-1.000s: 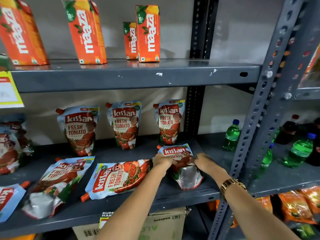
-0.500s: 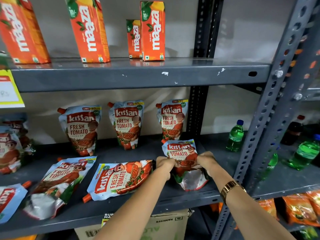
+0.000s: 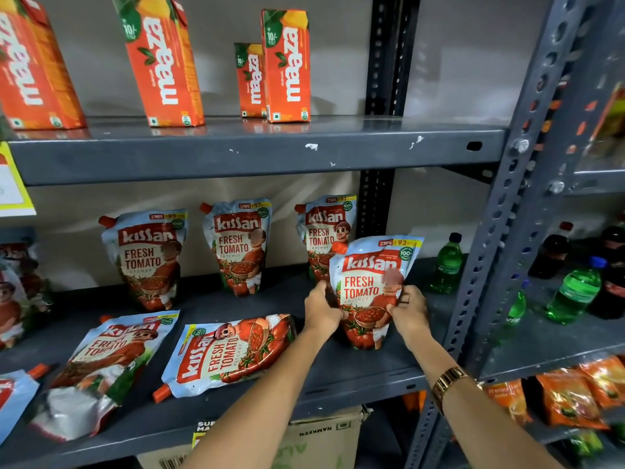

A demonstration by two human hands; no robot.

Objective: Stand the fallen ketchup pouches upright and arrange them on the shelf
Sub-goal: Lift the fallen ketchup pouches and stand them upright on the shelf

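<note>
A Kissan ketchup pouch (image 3: 370, 286) stands upright near the front right of the grey middle shelf (image 3: 355, 374). My left hand (image 3: 321, 308) grips its left edge and my right hand (image 3: 407, 308) grips its right edge. It partly covers one of three upright pouches along the back: left (image 3: 145, 257), middle (image 3: 238, 243), right (image 3: 323, 228). Two pouches lie flat at the front: one beside my left arm (image 3: 226, 352), one further left (image 3: 101, 363). Another flat pouch (image 3: 13, 397) is cut off by the left edge.
Maaza juice cartons (image 3: 287, 66) stand on the shelf above. Green bottles (image 3: 446, 264) and dark bottles (image 3: 554, 252) fill the shelf to the right past the slotted upright post (image 3: 487, 265). A cardboard box (image 3: 318, 438) sits below. More pouches (image 3: 17, 282) stand at far left.
The pouch between my hands went from lying tilted on its back to standing upright, lifted and shifted slightly back and right. Both hands rose with it.
</note>
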